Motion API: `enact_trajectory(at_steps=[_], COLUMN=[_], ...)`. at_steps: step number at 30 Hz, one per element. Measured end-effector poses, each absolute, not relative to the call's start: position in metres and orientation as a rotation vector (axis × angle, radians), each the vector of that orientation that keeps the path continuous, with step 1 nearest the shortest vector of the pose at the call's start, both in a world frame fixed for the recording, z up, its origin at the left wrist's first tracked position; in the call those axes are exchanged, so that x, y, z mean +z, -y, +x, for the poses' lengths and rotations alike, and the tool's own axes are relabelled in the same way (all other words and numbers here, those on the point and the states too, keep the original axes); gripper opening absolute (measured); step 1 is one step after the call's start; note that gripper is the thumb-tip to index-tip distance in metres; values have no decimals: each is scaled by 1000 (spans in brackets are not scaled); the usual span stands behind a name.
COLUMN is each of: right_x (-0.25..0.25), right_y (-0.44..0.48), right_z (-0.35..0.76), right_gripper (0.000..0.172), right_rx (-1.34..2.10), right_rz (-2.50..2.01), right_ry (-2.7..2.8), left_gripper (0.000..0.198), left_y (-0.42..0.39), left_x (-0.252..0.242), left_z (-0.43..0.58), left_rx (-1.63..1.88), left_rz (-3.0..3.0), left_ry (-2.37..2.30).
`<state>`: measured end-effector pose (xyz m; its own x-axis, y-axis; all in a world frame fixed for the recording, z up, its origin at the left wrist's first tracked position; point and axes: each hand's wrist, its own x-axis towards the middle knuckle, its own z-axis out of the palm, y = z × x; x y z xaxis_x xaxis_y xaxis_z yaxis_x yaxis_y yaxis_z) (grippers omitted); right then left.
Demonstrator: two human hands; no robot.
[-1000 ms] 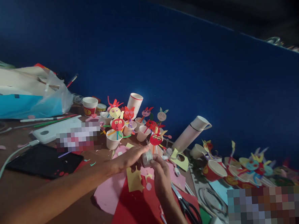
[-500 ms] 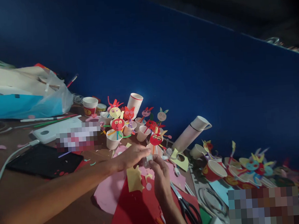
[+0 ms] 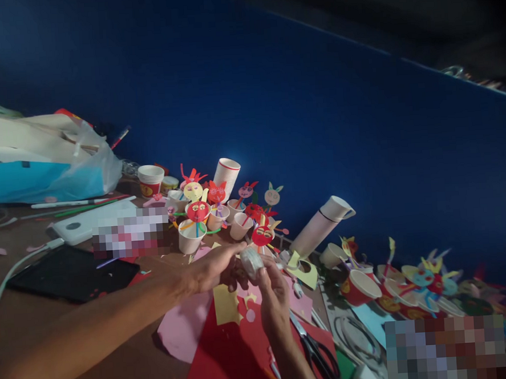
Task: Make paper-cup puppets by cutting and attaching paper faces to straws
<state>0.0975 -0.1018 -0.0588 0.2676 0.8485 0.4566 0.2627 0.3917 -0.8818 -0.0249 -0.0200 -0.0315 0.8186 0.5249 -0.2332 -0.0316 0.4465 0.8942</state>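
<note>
Between both hands is a small, whitish, translucent roll of tape (image 3: 251, 261), held above the papers. My left hand (image 3: 218, 267) reaches in from the left, its fingers closed against the roll's near-left side. My right hand (image 3: 273, 288) grips the roll's right edge, thumb in front and fingers behind. Some of the left fingertips are hidden. Below lie a red sheet (image 3: 228, 351), a pink sheet (image 3: 182, 331) and a yellow scrap (image 3: 226, 304). Black-handled scissors (image 3: 316, 351) rest right of my right forearm. Just beyond the hands a red paper face (image 3: 263, 234) stands in a cup.
Several paper cups with paper faces (image 3: 198, 212) stand ahead, near a tilted cup stack (image 3: 227, 177) and a leaning white flask (image 3: 319, 231). More decorated cups (image 3: 361, 287) crowd the right. At left are a black tablet (image 3: 73, 273), a white power bank (image 3: 87, 219) and a plastic bag (image 3: 92, 159).
The roll of tape has turned between my hands and now shows its broader face. My fingers have shifted on it. The view has moved slightly to the right.
</note>
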Motion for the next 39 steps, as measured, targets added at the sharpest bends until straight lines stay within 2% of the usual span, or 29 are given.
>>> enact_trajectory(at_steps=[5, 11, 15, 19, 22, 24, 31, 35, 39], right_x=[-59, -53, -57, -61, -59, -56, -51, -52, -51], right_y=[102, 105, 106, 102, 101, 101, 103, 104, 106], right_z=[100, 100, 99, 99, 100, 101, 96, 95, 97], right_gripper=[34, 31, 28, 30, 11, 4, 11, 17, 6], right_rx=[543, 493, 394, 327, 266, 228, 170, 180, 154], right_rz=[-1227, -1246, -1245, -1204, -1214, -1202, -1121, -1073, -1058], right_ry=[1139, 1327, 1425, 1412, 1421, 1460, 1619, 1587, 1611], left_gripper=[44, 36, 27, 27, 29, 28, 20, 29, 34], left_y=[15, 10, 9, 7, 7, 7, 13, 13, 11], left_x=[-23, -9, -9, -11, -12, -12, -10, -16, -22], left_z=[-32, -49, -50, -47, -48, -48, -48, -46, -46], left_rx=[482, 406, 339, 349, 277, 229, 195, 200, 150], left_rz=[1430, 1721, 1596, 1406, 1350, 1355, 1491, 1355, 1255], left_ry=[-704, -604, -560, -572, -478, -400, -448, -339, -192])
